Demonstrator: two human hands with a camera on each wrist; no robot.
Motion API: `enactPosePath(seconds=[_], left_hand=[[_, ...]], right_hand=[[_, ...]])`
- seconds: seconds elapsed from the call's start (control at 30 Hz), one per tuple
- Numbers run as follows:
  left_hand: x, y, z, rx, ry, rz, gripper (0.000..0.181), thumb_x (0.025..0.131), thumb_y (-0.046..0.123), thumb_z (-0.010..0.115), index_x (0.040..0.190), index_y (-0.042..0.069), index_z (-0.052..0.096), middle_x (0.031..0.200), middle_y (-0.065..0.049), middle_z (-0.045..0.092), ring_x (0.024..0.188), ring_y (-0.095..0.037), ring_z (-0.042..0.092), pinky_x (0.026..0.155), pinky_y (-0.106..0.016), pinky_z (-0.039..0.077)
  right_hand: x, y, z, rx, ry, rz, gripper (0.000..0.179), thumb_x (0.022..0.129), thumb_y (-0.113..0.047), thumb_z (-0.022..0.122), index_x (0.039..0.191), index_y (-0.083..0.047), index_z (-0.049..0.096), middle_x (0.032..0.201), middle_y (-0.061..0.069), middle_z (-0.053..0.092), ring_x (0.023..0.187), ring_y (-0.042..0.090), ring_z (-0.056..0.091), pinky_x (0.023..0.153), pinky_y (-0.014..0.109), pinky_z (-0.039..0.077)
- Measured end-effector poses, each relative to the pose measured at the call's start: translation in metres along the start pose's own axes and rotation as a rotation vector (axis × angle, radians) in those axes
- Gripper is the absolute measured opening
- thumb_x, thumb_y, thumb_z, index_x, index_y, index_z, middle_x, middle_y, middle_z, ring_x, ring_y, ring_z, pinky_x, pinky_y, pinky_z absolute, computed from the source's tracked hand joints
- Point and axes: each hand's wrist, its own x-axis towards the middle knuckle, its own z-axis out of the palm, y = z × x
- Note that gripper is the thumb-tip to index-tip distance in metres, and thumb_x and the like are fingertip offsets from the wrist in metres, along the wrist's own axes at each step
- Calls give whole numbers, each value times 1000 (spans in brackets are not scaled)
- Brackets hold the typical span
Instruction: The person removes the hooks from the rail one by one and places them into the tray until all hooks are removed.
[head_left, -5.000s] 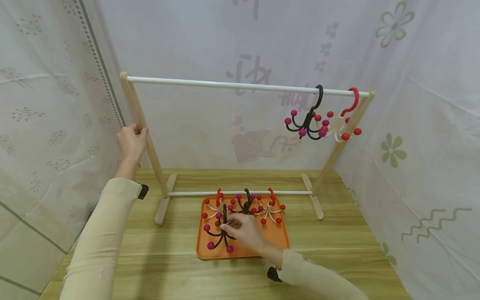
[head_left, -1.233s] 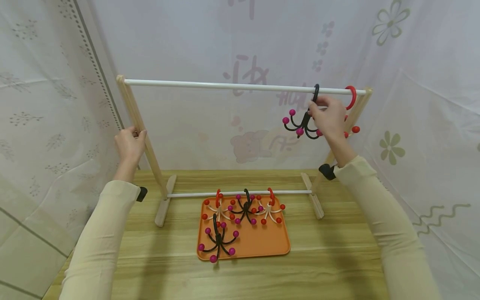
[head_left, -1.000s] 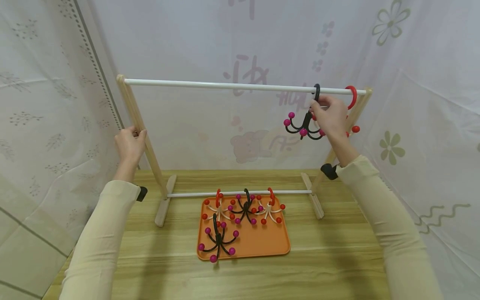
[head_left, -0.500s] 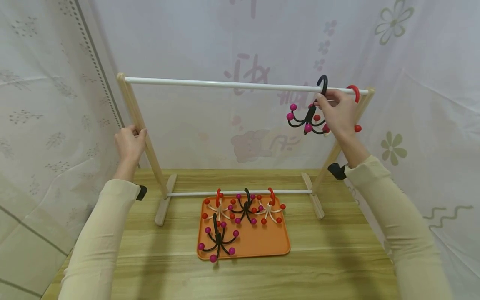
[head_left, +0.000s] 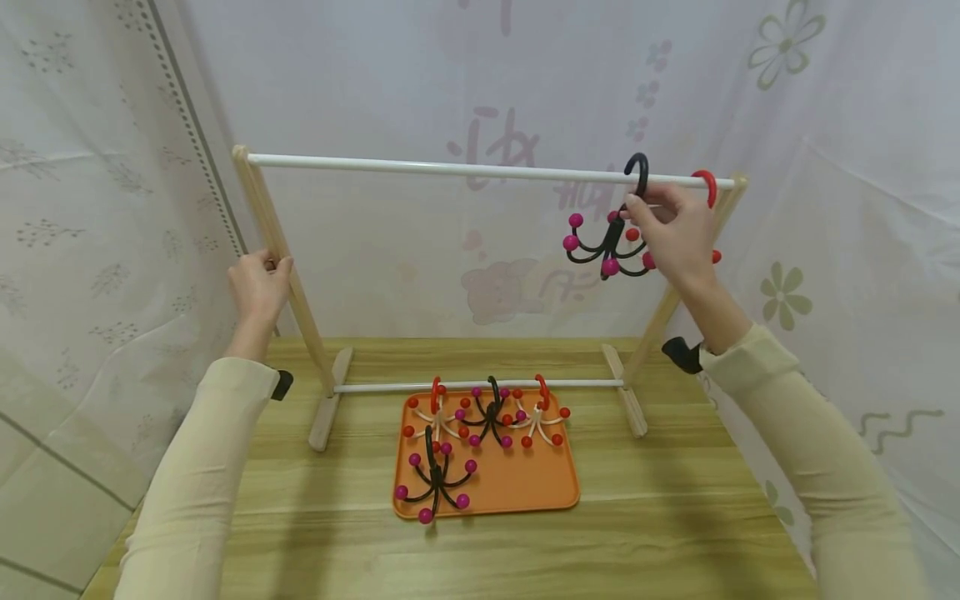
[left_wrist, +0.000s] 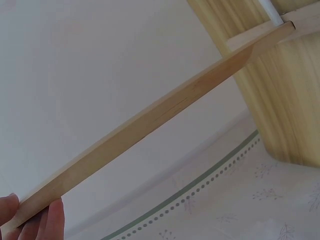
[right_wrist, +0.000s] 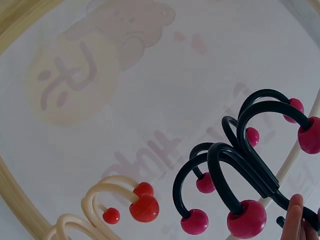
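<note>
Right hand (head_left: pixel 675 237) pinches the stem of the black multi-arm hook hanger with magenta ball tips (head_left: pixel 611 242), just below its top hook. A second ago that hook sat fully over the white top rail of the wooden rack (head_left: pixel 450 170); now the loop rides higher, its crown above the rail line, and the whole hanger has shifted a little toward the fingers. Reads as the hook being lifted off, or re-seated on, the rail; can't tell from the head view whether it's touching the rail at all.

In the right wrist view the black arms and magenta balls fan out just ahead of the fingertips (right_wrist: pixel 295 222), only the tips of which show at the frame's lower corner.

The cream hook hanger with red ball tips and a red hook (head_left: pixel 705 187) hangs on the rail just behind the right hand, mostly hidden by it; unmoved.

Left hand (head_left: pixel 258 283) is wrapped round the slanted wooden upright of the rack (head_left: pixel 281 250), same spot as five seconds back, steadying the frame. The left wrist view confirms fingers (left_wrist: pixel 52 220) on the wood.

The orange plastic tray (head_left: pixel 555 487) on the wood-grain table (head_left: pixel 675 517) carries four hangers, well below both hands. The near black one (head_left: pixel 435 483) was under the right hand's fingers five seconds ago; now it lies released, a bit closer to the tray's near left corner.
</note>
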Motion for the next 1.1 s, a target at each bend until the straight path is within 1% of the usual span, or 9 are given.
enactPosePath(seconds=[0.17, 0.3, 0.43, 0.53, 0.6, 0.73, 0.93, 1.0, 1.1], left_hand=[[0, 0, 0, 8, 0, 3, 30, 91, 21, 46, 78, -4, 55, 84, -23, 60, 62, -23, 43, 55, -32, 33], [1, 1, -1, 7, -5, 8, 30, 92, 21, 45, 78, -5, 55, 82, -23, 59, 61, -23, 43, 53, -33, 33], [1, 2, -1, 9, -13, 17, 30, 92, 20, 45, 79, -5, 55, 83, -23, 59, 62, -24, 44, 53, -32, 34], [0, 2, -1, 18, -12, 27, 29, 91, 20, 46, 76, -4, 54, 78, -22, 59, 56, -21, 43, 48, -29, 33], [0, 2, 0, 23, -4, 38, 29, 91, 19, 47, 73, -3, 53, 74, -21, 59, 51, -18, 41, 44, -27, 31], [0, 1, 0, 22, 5, 45, 29, 91, 19, 48, 72, -3, 53, 73, -21, 59, 47, -14, 38, 43, -26, 30], [0, 0, 0, 20, 7, 42, 30, 91, 20, 48, 73, -4, 54, 79, -24, 60, 50, -15, 40, 50, -31, 33], [0, 0, 0, 18, 8, 38, 30, 91, 20, 48, 74, -4, 54, 81, -24, 60, 52, -17, 41, 52, -32, 33], [0, 0, 1, 15, 8, 29, 30, 91, 21, 47, 75, -4, 55, 83, -24, 60, 57, -20, 44, 54, -33, 34]], right_hand=[[-14, -5, 3, 1, -43, -34, 30, 84, -25, 60, 103, -2, 61, 87, 10, 64, 74, 9, 60, 64, 22, 43], [-26, -8, 6, -11, -75, -42, 29, 84, -26, 61, 102, -3, 62, 87, 9, 65, 77, 9, 60, 67, 22, 43], [-41, -16, 10, 3, -125, -68, 24, 85, -17, 59, 100, 2, 61, 86, 14, 64, 79, 15, 60, 70, 23, 43], [-56, -24, 14, 13, -167, -74, 20, 86, -10, 57, 98, 6, 60, 86, 18, 63, 80, 21, 61, 73, 24, 43], [-65, -27, 17, 24, -195, -61, 19, 86, -9, 57, 98, 6, 59, 87, 19, 63, 81, 22, 61, 74, 24, 43], [-83, -22, 23, 75, -251, -35, 18, 86, -8, 57, 98, 6, 59, 87, 18, 64, 82, 21, 61, 76, 23, 43], [-110, -9, 36, 139, -326, -49, 17, 85, -5, 58, 96, 7, 60, 85, 16, 65, 77, 19, 62, 71, 21, 44], [-120, -6, 41, 158, -353, -25, 16, 85, -5, 58, 95, 7, 60, 85, 16, 65, 76, 18, 62, 69, 21, 45], [-135, -3, 47, 152, -376, 22, 17, 84, -7, 59, 96, 6, 61, 85, 13, 65, 74, 16, 62, 68, 23, 46]])
